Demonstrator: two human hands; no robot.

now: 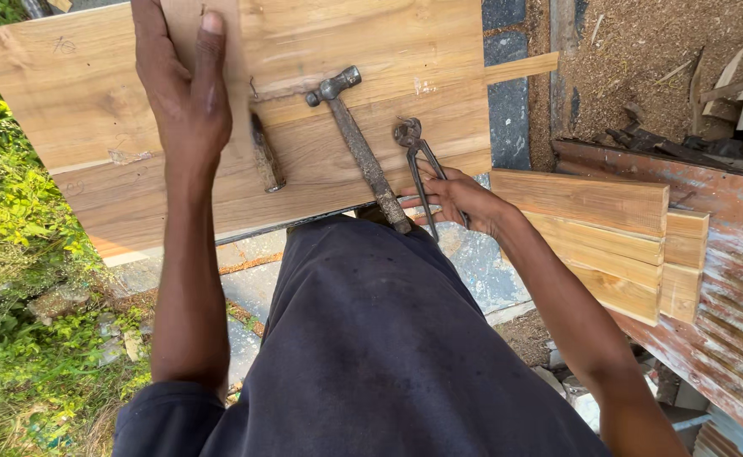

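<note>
Right hand [456, 199]: fingers curled around the handles of a pair of metal pincers [418, 165], gripping them at the near edge of a wide wooden board [371, 51].
Left hand [187, 89]: pressed flat, fingers together and stretched out, on a smaller light piece of wood [206, 17] lying on the board's far part; it grips nothing.
Pincers: dark, rusty, jaws pointing away from the person, resting on the board just to the right of the hammer.
Hammer [359, 144]: ball-peen type with a worn, rough handle, lying at a slant on the board, head away from the person, handle end reaching the near edge beside the right hand.
Chisel-like tool [265, 156]: short, rusty, lying on the board between the left forearm and the hammer.
Board: pale brown with visible grain, spanning the view in front of the person's dark trousers [371, 355].
Stacked planks [616, 228]: short, light-coloured lengths piled to the right of the right forearm, on a rusted corrugated metal sheet [735, 254].
Sawdust and offcuts [667, 59]: heaped at upper right.
Green plants [8, 220]: along the left side, beside stony ground.
</note>
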